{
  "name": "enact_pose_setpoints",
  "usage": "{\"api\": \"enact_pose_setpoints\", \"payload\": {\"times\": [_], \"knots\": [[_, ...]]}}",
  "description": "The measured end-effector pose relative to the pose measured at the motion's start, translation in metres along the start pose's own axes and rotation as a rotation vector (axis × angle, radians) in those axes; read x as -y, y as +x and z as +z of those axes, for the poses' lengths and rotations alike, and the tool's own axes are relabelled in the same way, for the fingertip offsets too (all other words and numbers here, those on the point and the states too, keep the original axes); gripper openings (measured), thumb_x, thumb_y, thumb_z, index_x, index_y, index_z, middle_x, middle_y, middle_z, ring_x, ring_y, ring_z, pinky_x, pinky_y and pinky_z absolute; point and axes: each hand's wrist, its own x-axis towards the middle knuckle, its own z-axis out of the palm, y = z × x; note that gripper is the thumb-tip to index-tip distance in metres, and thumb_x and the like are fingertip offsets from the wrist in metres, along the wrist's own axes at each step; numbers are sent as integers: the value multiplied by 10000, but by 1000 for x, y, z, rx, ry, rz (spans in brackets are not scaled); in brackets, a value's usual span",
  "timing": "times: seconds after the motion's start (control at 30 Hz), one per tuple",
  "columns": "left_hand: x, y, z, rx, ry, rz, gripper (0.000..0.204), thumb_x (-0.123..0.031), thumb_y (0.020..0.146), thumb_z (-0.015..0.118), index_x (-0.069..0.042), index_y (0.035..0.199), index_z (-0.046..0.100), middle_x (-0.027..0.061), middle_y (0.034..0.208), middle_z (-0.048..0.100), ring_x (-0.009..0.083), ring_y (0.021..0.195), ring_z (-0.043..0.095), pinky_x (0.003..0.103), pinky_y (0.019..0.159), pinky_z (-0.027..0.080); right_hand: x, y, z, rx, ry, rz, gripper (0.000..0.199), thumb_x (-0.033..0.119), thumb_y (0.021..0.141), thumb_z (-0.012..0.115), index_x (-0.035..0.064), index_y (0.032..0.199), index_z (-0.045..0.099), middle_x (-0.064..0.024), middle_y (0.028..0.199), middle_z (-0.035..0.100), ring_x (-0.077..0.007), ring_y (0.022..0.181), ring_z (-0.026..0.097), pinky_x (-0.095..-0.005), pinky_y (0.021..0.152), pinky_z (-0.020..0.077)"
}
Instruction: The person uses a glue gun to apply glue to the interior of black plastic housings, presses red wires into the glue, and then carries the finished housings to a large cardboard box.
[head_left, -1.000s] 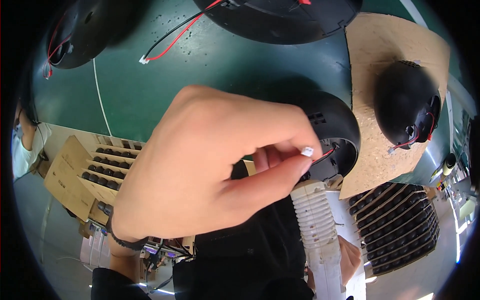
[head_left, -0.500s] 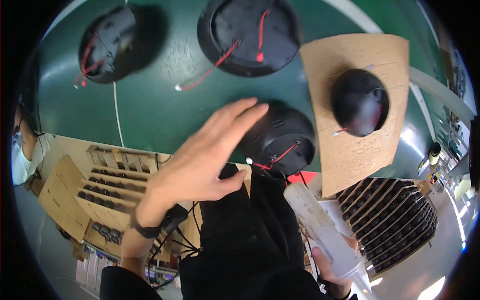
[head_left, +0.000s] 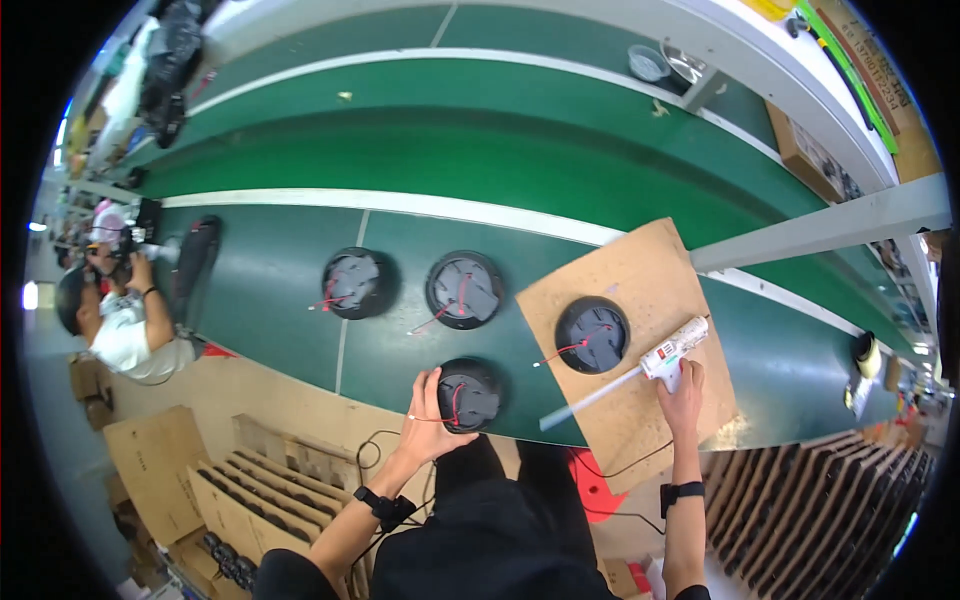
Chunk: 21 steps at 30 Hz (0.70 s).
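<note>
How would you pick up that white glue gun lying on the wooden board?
Probably by its handle, from the near side. The glue gun lies flat on the board, handle toward the person, where the right hand already grips it. A long stick juts from one end, so avoid both ends.

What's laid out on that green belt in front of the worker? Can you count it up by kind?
Round black housings with red wires: 4
Brown boards: 1
White glue guns: 1, held by the right hand
Total: 6
</note>
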Motion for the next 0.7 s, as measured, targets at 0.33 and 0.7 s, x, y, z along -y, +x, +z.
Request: {"api": "enact_pose_setpoints", "payload": {"times": [0.33, 0.7], "knots": [[22, -10, -7, -332, 7, -208, 1409, -363, 508, 990, -18, 1565, 124, 280, 1439, 332, 465, 1318, 442, 508, 1099, 449, 18, -2, 6, -121, -116, 9, 847, 215, 775, 829, -40, 1458, 398, -320, 1423, 438, -503, 1281, 433, -549, 1079, 383], [31, -5, 3, -346, -83, -244, 1406, -336, 497, 974, -110, 1594, 123, 296, 1394, 378, 492, 1197, 540, 495, 1004, 515, 142, 62, 41, 208, 16, -528, 1283, 304, 537, 952, 21, 1569, 243, -279, 1539, 366, -475, 1430, 323, -539, 1178, 299]]}}
